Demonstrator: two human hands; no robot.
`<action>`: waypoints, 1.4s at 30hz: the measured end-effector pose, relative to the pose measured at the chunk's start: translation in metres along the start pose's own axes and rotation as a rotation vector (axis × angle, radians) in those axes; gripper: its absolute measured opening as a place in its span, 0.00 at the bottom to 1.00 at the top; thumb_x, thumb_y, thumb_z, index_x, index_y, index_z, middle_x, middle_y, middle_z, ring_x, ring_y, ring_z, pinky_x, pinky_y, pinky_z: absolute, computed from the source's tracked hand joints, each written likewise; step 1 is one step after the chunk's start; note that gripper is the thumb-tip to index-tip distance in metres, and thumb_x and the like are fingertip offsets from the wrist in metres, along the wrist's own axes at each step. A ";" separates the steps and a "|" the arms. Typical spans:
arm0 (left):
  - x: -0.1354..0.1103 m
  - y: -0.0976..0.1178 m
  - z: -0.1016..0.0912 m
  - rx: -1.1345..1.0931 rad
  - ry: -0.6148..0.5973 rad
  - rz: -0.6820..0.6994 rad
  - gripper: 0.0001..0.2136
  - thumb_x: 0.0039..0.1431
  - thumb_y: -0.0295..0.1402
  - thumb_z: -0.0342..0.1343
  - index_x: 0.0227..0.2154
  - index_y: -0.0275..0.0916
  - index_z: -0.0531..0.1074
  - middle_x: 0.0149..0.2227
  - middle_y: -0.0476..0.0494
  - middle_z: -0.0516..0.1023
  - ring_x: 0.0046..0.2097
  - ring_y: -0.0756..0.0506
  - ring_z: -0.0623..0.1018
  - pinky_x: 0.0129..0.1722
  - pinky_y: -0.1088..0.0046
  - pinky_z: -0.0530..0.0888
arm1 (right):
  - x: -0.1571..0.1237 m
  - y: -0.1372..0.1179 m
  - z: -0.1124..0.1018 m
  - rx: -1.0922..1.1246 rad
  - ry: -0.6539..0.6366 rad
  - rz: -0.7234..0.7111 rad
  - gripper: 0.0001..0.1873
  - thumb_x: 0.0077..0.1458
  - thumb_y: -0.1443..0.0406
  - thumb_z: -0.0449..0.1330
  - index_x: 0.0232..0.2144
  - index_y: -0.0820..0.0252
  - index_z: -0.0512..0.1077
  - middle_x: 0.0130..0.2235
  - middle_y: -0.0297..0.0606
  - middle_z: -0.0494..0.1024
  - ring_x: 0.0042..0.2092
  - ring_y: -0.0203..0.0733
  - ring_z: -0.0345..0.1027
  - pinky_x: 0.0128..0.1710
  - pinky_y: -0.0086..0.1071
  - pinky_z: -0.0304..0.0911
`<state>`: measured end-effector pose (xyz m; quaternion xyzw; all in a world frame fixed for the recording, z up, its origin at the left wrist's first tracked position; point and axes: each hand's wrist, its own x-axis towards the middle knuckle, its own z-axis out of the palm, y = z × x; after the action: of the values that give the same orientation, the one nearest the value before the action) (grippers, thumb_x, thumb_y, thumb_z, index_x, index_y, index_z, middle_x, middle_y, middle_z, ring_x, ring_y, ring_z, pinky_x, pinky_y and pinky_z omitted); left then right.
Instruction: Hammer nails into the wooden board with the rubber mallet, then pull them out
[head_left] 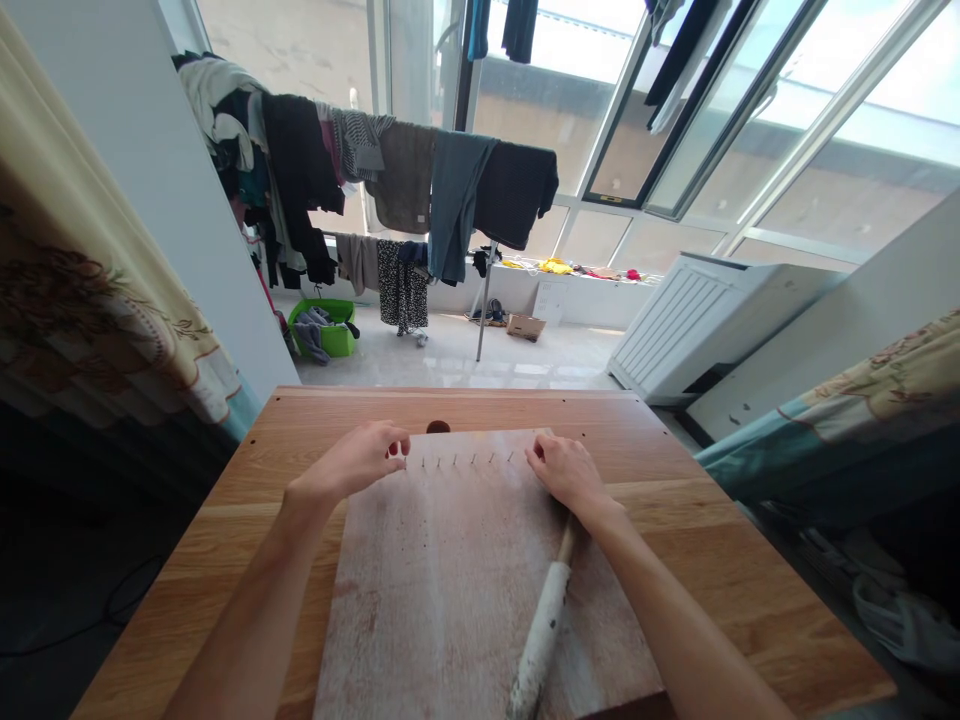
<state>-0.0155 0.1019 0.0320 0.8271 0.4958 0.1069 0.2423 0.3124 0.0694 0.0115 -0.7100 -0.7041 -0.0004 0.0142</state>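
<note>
A thin wooden board (442,580) lies flat on the table, with a row of several thin nails (454,461) standing along its far part, some tilted. My left hand (360,460) is at the row's left end, fingers curved, a gap between thumb and forefinger beside the leftmost nail (406,463). At the right end, my right hand (566,468) has its fingers curled together over the board; anything between them is hidden. A stick-like tool handle (541,630), bare wood above and worn white below, lies on the board under my right wrist; its far end is hidden.
The wooden table (225,560) extends around the board, with a round dark hole (438,427) beyond it. Past its far edge stand a laundry rack with hanging clothes (405,180), a green basket (341,335) and a white cabinet (705,310). Curtains (82,260) hang at both sides.
</note>
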 end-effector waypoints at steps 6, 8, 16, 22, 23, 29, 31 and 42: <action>-0.001 0.000 0.002 0.007 0.008 0.025 0.08 0.58 0.34 0.53 0.30 0.42 0.77 0.36 0.45 0.80 0.37 0.45 0.77 0.35 0.72 0.67 | 0.000 0.003 0.004 0.060 0.017 -0.006 0.14 0.67 0.64 0.54 0.33 0.60 0.76 0.37 0.45 0.84 0.40 0.47 0.78 0.39 0.33 0.60; -0.001 0.000 0.002 0.011 0.012 0.030 0.08 0.58 0.34 0.53 0.30 0.42 0.77 0.36 0.45 0.79 0.37 0.45 0.77 0.35 0.72 0.67 | 0.000 0.004 0.005 0.079 0.035 -0.005 0.13 0.67 0.65 0.54 0.32 0.59 0.75 0.36 0.44 0.84 0.40 0.46 0.78 0.39 0.33 0.59; 0.003 -0.001 0.002 -0.015 -0.007 0.008 0.07 0.58 0.34 0.54 0.28 0.42 0.76 0.34 0.47 0.79 0.35 0.45 0.76 0.35 0.71 0.65 | -0.002 0.005 0.008 0.154 0.090 -0.059 0.10 0.64 0.66 0.57 0.29 0.57 0.72 0.33 0.39 0.81 0.37 0.43 0.74 0.37 0.32 0.57; 0.002 -0.002 0.003 -0.005 -0.018 0.015 0.06 0.58 0.34 0.54 0.28 0.42 0.74 0.34 0.47 0.79 0.36 0.45 0.76 0.35 0.71 0.64 | -0.004 0.006 0.011 0.189 0.125 -0.106 0.09 0.63 0.66 0.57 0.30 0.57 0.72 0.33 0.37 0.78 0.36 0.43 0.72 0.36 0.32 0.58; 0.002 -0.003 0.003 -0.001 -0.021 0.016 0.06 0.58 0.33 0.54 0.28 0.42 0.74 0.35 0.47 0.79 0.37 0.45 0.76 0.35 0.71 0.64 | -0.004 0.006 0.011 0.195 0.130 -0.113 0.09 0.64 0.66 0.56 0.30 0.57 0.72 0.33 0.37 0.78 0.36 0.43 0.72 0.36 0.32 0.58; 0.003 -0.002 0.003 -0.008 -0.021 -0.001 0.06 0.58 0.34 0.55 0.30 0.42 0.76 0.36 0.46 0.79 0.37 0.44 0.76 0.35 0.71 0.64 | -0.005 0.008 0.014 0.225 0.148 -0.165 0.10 0.65 0.65 0.56 0.32 0.56 0.74 0.36 0.37 0.77 0.38 0.42 0.73 0.37 0.31 0.60; 0.003 -0.002 0.003 -0.029 -0.026 -0.007 0.07 0.58 0.34 0.55 0.31 0.42 0.78 0.37 0.45 0.80 0.38 0.44 0.77 0.36 0.71 0.64 | -0.006 0.008 0.014 0.231 0.155 -0.174 0.10 0.65 0.65 0.57 0.32 0.56 0.75 0.36 0.37 0.77 0.39 0.43 0.73 0.38 0.32 0.61; 0.004 0.000 0.005 -0.043 0.028 0.035 0.07 0.55 0.30 0.56 0.24 0.42 0.76 0.30 0.47 0.80 0.35 0.45 0.76 0.35 0.72 0.64 | -0.005 0.010 0.018 0.289 0.190 -0.192 0.09 0.65 0.65 0.57 0.36 0.56 0.78 0.40 0.39 0.79 0.39 0.43 0.75 0.40 0.33 0.65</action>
<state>-0.0114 0.1044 0.0273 0.8287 0.4821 0.1334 0.2511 0.3216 0.0643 -0.0070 -0.6269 -0.7568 0.0324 0.1820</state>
